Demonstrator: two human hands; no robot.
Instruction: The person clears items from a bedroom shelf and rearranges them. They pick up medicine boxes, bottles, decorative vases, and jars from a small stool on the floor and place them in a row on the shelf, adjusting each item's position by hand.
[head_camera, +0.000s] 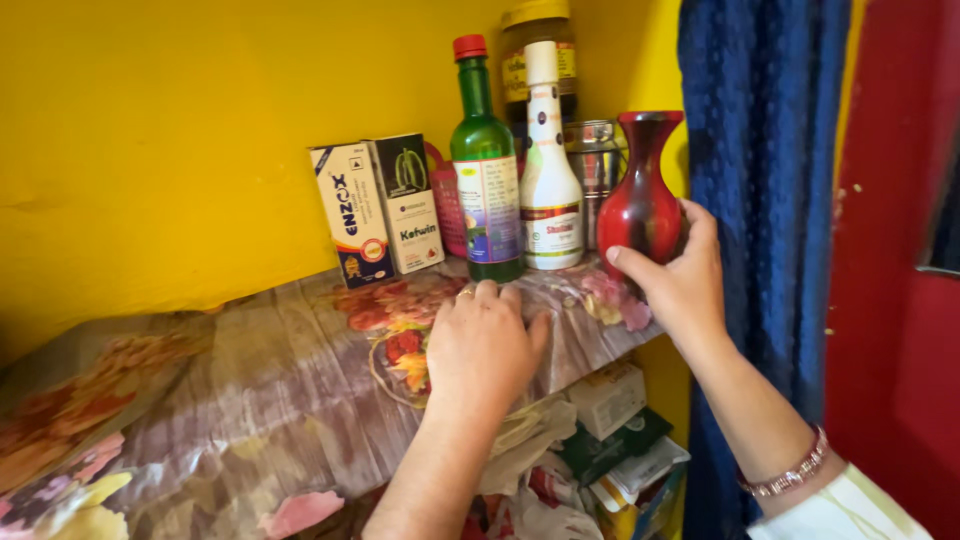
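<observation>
The right hand (680, 285) is closing around the lower belly of a red vase (640, 195) — thumb across the front, fingers wrapping behind — so it is clamped on the vase. The vase is standing upright at the right end of the shelf (250, 400), near the front edge and just beside a blue curtain (760, 200). Whether its base is resting on the shelf or is a little clear of it cannot be told, as the hand is covering that part.

The left hand (482, 345) is lying palm down on the flowered cover (300, 370) that is draped over the shelf, fingers together and pressing flat, holding nothing; a ring is showing on 1 finger.

Behind the vase, 5 things are standing in a loose row against the yellow wall: 2 small cartons (380, 210), a green bottle (486, 170) with a red cap, a white bottle (550, 170) and a steel tin (595, 165), with a jar behind them. All are upright and untouched.

As a judgement — the work is looking like an early stage: the grip on the vase is made, the cover is being held down, and the rest of the row is not yet handled. Below the shelf, packets and boxes (610, 440) are lying jumbled.
</observation>
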